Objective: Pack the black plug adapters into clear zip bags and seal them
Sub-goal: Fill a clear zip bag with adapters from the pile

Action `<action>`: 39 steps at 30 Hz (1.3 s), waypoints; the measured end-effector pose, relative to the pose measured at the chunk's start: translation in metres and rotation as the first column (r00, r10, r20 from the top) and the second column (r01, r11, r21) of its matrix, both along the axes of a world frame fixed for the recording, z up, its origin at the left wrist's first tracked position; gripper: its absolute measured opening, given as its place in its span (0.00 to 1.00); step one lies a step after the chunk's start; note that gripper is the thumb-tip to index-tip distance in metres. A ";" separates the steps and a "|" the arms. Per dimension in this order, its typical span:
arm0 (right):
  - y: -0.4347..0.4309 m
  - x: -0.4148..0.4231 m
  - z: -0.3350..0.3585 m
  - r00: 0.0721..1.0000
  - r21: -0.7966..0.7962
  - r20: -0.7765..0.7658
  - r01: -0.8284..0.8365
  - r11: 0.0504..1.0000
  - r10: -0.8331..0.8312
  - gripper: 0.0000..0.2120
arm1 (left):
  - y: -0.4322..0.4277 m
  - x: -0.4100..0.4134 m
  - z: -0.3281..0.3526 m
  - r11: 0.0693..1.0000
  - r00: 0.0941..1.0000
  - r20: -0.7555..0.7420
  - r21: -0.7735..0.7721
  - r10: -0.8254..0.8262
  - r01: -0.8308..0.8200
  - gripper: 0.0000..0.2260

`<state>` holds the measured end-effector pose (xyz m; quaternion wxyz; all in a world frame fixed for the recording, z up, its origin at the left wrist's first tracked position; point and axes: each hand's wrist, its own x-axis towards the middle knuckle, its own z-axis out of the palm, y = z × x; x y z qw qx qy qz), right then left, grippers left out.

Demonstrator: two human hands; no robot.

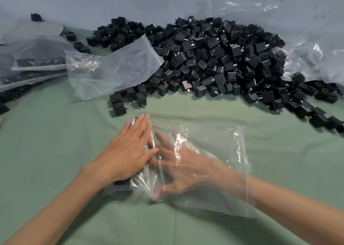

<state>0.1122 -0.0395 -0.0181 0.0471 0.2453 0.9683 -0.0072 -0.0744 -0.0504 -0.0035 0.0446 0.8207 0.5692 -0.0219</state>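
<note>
1. Head view, the setting: a green cloth (55,133) covers the work surface, and a grey-blue backdrop (93,3) rises behind it.
2. A large heap of black plug adapters (214,55) lies at the far middle and right. They are small, matte, cube-like blocks, some showing metal prongs or socket slots.
3. An empty zip bag (115,70) leans on the heap's left edge. Filled bags (33,62) are stacked at far left, and crumpled clear plastic (312,55) sits at far right.
4. The clear zip bag (219,151) being packed lies flat on the cloth near the person. It is wrinkled and glossy, with its mouth toward the right. A black adapter (122,186) shows inside at its left end.
5. The left hand (128,151) rests palm down on the bag's left end. Its fingers are straight and together, pressing and gripping nothing.
6. The right hand (182,166) is inside the bag and shows blurred through the plastic. Its fingers are spread and unclenched, and the forearm enters through the mouth.
</note>
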 end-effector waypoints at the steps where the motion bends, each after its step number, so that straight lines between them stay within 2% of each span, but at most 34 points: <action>1: 0.003 0.007 0.001 1.000 -0.016 0.004 -0.026 1.000 0.026 0.45 | 0.000 -0.001 0.002 1.000 0.999 -0.027 -0.017 -0.018 0.017 0.37; 5: 0.022 0.034 0.007 0.993 -0.175 -0.024 -0.118 0.978 0.115 0.38 | 0.001 -0.001 0.011 0.998 0.995 -0.092 -0.057 -0.027 0.022 0.35; 9: 0.023 0.043 0.003 0.998 -0.187 -0.049 -0.055 0.981 0.046 0.30 | -0.021 0.016 0.006 0.990 0.987 -0.090 0.061 0.130 -0.124 0.29; 13: 0.010 0.050 -0.007 0.996 -0.071 -0.073 0.055 0.996 -0.060 0.31 | -0.032 0.019 0.003 0.982 0.973 -0.135 0.052 0.184 -0.179 0.27; 16: 0.008 0.053 -0.005 0.993 -0.075 -0.101 0.050 0.996 -0.058 0.30 | -0.029 0.014 0.007 0.984 0.954 -0.239 0.023 0.179 -0.179 0.28; 19: 0.007 0.053 -0.003 0.990 -0.093 -0.126 0.048 0.995 -0.059 0.30 | -0.028 0.021 0.010 0.988 0.935 -0.321 0.064 0.153 -0.140 0.30; 22: 0.006 0.053 -0.004 0.990 -0.081 -0.130 0.048 0.996 -0.059 0.29 | -0.027 0.037 0.008 0.993 0.932 -0.348 0.091 0.104 -0.077 0.29; 26: 0.007 0.053 -0.007 0.994 -0.057 -0.087 0.061 0.997 -0.066 0.29 | -0.028 0.038 0.004 0.992 0.925 -0.362 0.085 0.119 -0.094 0.28; 33: 0.008 0.053 -0.013 0.996 0.001 -0.065 0.062 0.998 -0.062 0.30 | -0.023 0.042 0.005 0.992 0.853 -0.509 0.102 0.114 -0.071 0.28; 36: 0.008 0.054 -0.013 0.994 -0.010 -0.098 0.056 0.998 -0.056 0.31 | -0.013 0.054 0.005 0.985 0.854 -0.505 0.166 0.127 -0.048 0.28; 39: 0.009 0.054 -0.013 0.998 0.015 -0.056 0.035 0.999 -0.034 0.31 | -0.002 0.056 0.000 0.974 0.880 -0.447 0.214 0.162 -0.070 0.26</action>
